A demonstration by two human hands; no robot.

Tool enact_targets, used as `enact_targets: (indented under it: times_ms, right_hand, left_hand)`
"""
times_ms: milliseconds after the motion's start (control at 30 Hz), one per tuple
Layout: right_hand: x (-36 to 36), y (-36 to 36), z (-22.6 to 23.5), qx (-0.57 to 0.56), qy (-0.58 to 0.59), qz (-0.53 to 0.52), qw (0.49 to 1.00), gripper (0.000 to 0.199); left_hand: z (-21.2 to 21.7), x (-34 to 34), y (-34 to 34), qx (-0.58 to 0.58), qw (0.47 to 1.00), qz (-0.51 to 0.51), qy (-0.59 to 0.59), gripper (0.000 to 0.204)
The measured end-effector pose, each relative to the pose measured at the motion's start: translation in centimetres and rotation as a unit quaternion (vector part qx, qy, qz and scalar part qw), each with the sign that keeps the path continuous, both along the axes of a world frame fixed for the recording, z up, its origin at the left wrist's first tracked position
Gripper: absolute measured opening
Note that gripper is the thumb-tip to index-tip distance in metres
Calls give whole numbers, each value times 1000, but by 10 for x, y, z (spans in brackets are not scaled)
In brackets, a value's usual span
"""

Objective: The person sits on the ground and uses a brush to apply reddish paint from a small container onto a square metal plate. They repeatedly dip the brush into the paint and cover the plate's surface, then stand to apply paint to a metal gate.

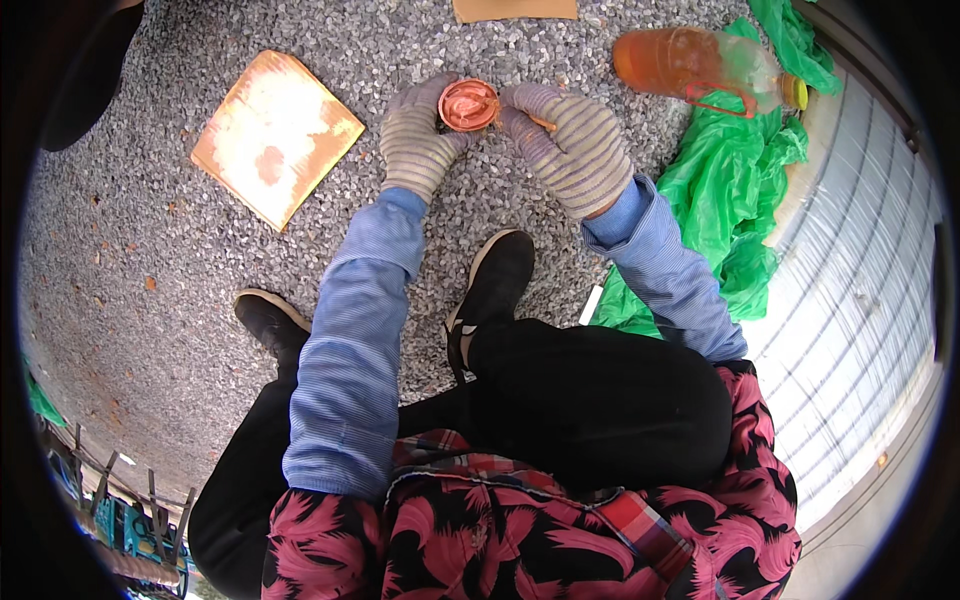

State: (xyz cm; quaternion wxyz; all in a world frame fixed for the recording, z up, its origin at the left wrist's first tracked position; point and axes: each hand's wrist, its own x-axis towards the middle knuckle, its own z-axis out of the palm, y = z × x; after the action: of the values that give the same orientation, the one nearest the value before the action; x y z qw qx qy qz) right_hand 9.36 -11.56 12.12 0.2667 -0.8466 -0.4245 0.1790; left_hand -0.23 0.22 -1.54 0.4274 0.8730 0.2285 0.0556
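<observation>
My left hand, in a grey striped knit glove, grips a small round cup coated inside with orange-red paste. My right hand, gloved the same way, pinches a thin orange-stained stick at the cup's right rim. Both hands are held above a gravel floor, in front of my black shoes. Blue sleeves cover both forearms.
A paint-stained square cardboard piece lies on the gravel to the left. A plastic bottle of orange liquid rests on a green plastic sheet at the right. Another cardboard piece is at the top edge. A corrugated metal panel runs along the right.
</observation>
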Motion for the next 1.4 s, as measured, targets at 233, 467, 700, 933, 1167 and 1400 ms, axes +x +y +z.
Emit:
enact_targets:
  times_ms: [233, 467, 700, 933, 1167, 1400]
  right_hand:
    - [-14, 0, -2, 41, 4, 36, 999, 19]
    - [7, -3, -4, -2, -11, 0, 1000, 19]
    - [-15, -2, 2, -26, -5, 37, 999, 18]
    - [1, 7, 0, 32, -76, 32, 996, 17]
    - [-11, -2, 0, 2, -17, 28, 999, 17]
    - [-3, 5, -1, 26, -20, 14, 999, 18]
  left_hand:
    - [4, -2, -1, -30, 999, 14, -21, 67]
    - [-1, 0, -1, -8, 1000, 4, -16, 67]
    - [0, -2, -2, -46, 998, 28, -14, 66]
    - [-1, 0, -3, -23, 1000, 20, 2, 65]
    - [5, -1, -3, -45, 999, 28, 1, 65]
    - [-1, -3, -3, -4, 1000, 26, -12, 66]
